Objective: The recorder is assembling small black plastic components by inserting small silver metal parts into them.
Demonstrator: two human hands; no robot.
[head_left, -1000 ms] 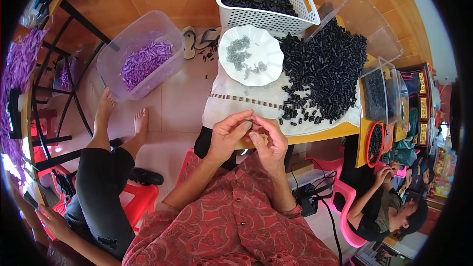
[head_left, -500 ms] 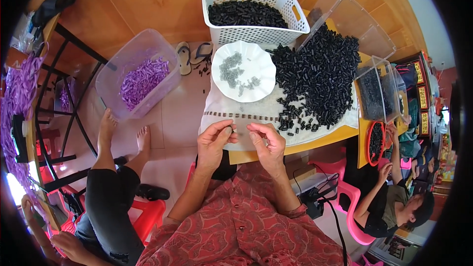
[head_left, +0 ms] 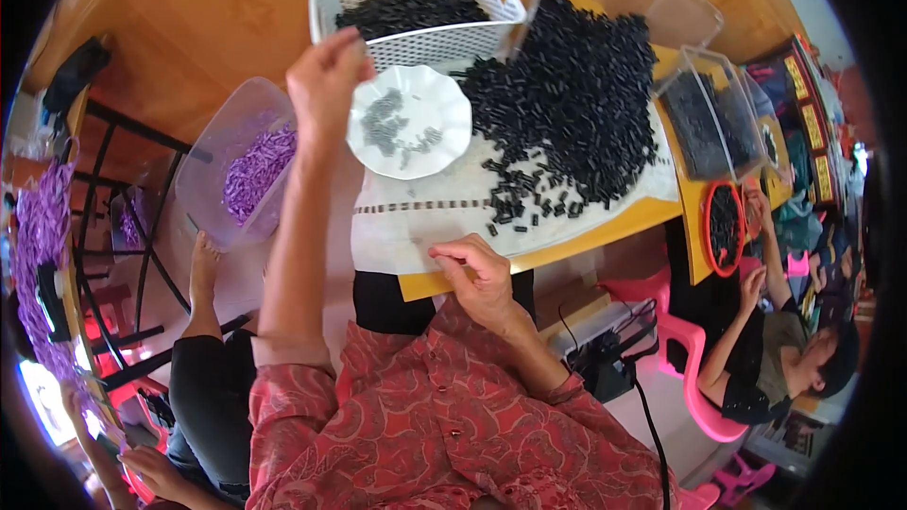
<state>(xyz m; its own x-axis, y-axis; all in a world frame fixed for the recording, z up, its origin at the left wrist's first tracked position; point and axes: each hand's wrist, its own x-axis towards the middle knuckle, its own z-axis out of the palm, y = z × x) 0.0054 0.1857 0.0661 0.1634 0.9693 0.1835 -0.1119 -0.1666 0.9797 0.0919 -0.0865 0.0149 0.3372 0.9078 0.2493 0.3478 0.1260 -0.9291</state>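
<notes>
Orange wall point(head_left: 236, 24) is standing behind. My left hand point(head_left: 324, 85) is curling by the basket point(head_left: 439, 42); I should be going gently around the plate point(head_left: 453, 113) of clear bits point(head_left: 383, 125). My right hand point(head_left: 485, 283) is hanging nearly closed, near black bits point(head_left: 581, 94). I can't tell if either is holding anything.

A panelled wall point(head_left: 236, 19) rose beyond the far edge of the table point(head_left: 567, 244). Off the left edge, a clear bin point(head_left: 198, 184) of purple pieces point(head_left: 255, 170) stood on the floor point(head_left: 335, 217); farther out were a black frame point(head_left: 142, 125), hanging purple strips point(head_left: 42, 217) and a person in dark trousers point(head_left: 203, 406). Off the near right corner, a co-worker point(head_left: 775, 368) sat by a pink chair point(head_left: 697, 359). A black box point(head_left: 605, 378) with cables point(head_left: 652, 434) showed below the near edge.
</notes>
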